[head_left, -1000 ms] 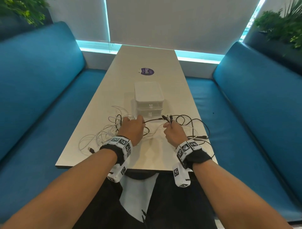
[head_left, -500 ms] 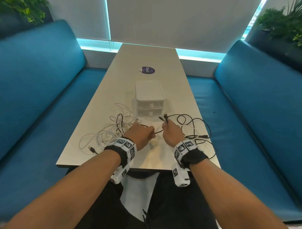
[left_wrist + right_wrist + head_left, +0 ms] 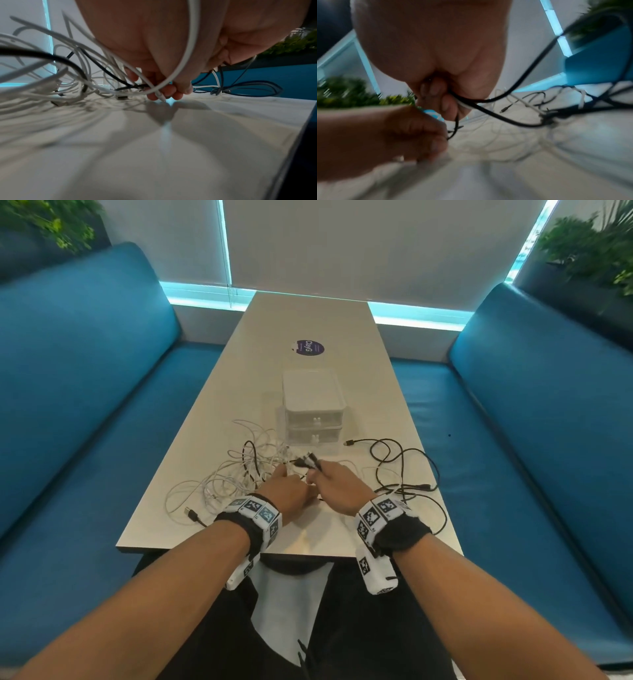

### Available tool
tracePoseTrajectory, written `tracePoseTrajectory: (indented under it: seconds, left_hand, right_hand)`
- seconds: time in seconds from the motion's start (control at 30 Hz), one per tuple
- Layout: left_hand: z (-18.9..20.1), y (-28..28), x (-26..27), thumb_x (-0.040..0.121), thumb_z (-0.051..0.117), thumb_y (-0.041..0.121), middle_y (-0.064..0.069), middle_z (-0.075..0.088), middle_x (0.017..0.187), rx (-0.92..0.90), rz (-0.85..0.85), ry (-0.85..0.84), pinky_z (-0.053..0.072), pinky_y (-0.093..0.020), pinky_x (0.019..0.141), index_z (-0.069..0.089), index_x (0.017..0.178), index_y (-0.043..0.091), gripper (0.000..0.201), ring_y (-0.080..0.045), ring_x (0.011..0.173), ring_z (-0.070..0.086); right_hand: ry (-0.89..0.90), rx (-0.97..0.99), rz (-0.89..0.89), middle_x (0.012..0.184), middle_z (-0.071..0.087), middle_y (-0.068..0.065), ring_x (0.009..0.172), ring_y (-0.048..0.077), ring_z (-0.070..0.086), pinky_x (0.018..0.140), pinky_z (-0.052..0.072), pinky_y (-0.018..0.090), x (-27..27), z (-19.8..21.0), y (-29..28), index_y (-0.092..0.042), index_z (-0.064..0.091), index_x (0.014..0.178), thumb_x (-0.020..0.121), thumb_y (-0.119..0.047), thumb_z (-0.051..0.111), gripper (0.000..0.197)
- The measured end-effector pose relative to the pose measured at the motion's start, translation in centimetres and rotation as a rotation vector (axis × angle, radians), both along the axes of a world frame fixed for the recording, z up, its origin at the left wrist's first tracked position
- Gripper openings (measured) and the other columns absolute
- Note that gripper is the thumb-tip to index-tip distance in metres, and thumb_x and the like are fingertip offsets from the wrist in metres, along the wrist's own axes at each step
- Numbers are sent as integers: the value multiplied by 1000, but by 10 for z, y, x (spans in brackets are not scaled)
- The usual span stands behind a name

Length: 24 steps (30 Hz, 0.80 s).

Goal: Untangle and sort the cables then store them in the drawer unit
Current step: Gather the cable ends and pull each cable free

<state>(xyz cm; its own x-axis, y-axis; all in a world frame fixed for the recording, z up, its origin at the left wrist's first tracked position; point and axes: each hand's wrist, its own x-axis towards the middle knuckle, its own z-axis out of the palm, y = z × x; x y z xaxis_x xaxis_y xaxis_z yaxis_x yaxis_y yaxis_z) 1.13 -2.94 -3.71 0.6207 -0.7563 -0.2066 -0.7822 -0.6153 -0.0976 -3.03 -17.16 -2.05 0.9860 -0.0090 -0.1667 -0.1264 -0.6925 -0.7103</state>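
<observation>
Gripping tangled cables (image 3: 253, 470), both hands (image 3: 310, 491) touch.

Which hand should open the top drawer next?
Probably the left hand: the drawer unit lies ahead of both, but the right hand grips the black cable connectors, which it should keep.

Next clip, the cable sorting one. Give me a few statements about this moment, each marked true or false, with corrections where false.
1. Both drawers of the drawer unit are shut. True.
2. The right hand holds nothing. False: it grips a black cable.
3. The white cables lie mostly left of the hands. True.
4. The drawer unit stands on a sofa. False: it stands on the table.
5. The left hand pinches a white cable. True.
</observation>
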Motion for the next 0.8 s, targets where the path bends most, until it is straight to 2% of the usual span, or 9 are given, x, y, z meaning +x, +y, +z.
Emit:
tracePoseTrajectory:
  seconds: [0.1,0.23,0.3,0.37,0.43,0.5,0.6,0.67,0.8]
  left_hand:
    - [-1,2,2,106,33,35,-1,68,92,-12,-14,11,26,-44,104,61,109,22,32,-24,90,58]
    - [-7,14,20,103,39,41,4,61,78,-113,68,63,34,-46,97,51,87,34,22,-25,80,50]
    - [-3,19,25,104,37,42,3,63,83,-136,96,109,31,-44,97,49,85,32,24,-23,80,47]
    - [0,20,25,105,38,38,4,66,89,-152,80,106,28,-42,96,53,88,29,25,-19,79,49]
    - [2,16,23,105,38,37,4,67,89,-131,68,88,26,-42,96,54,89,27,25,-18,77,50]
    - [-1,12,20,106,39,36,4,67,86,-125,84,104,26,-42,97,53,88,26,25,-20,75,51]
    - [-1,7,16,105,40,32,4,68,86,-130,81,99,26,-42,99,52,89,27,21,-23,82,58]
    - [-1,4,13,106,39,32,7,65,85,-146,78,84,27,-43,99,54,93,28,20,-23,84,60]
    - [-4,3,14,105,39,24,10,66,79,-208,96,66,29,-43,99,59,104,30,20,-19,71,53]
  right_hand:
    - [-29,-167,60,107,67,13,98,29,61,85,49,40,-5,-4,-3,-10,60,112,102,-35,37,35]
    - [-105,-388,85,104,66,13,95,30,60,73,42,35,-12,-4,-26,-9,59,109,105,-32,38,32]
    - [-55,-488,38,101,65,12,89,30,61,72,46,36,-15,-7,-41,-11,58,110,105,-35,36,32]
    - [31,-541,-31,100,63,12,87,30,61,78,53,42,-17,-9,-50,-13,56,111,105,-38,34,35]
    - [59,-526,-79,100,63,13,89,31,61,80,53,46,-19,-10,-51,-13,56,111,105,-40,32,37]
    - [43,-461,-104,102,64,14,92,33,62,80,51,42,-19,-8,-44,-12,56,112,105,-36,33,34]
    - [7,-278,-145,108,66,15,98,36,63,79,51,39,-14,-3,-29,-12,58,113,101,-20,39,24]
    - [23,-107,-178,109,66,14,92,34,67,72,53,38,-10,2,-15,-11,60,114,97,-11,42,25]
    - [44,-74,-158,108,67,15,99,31,63,78,44,33,-3,0,3,-7,65,112,103,-28,40,33]
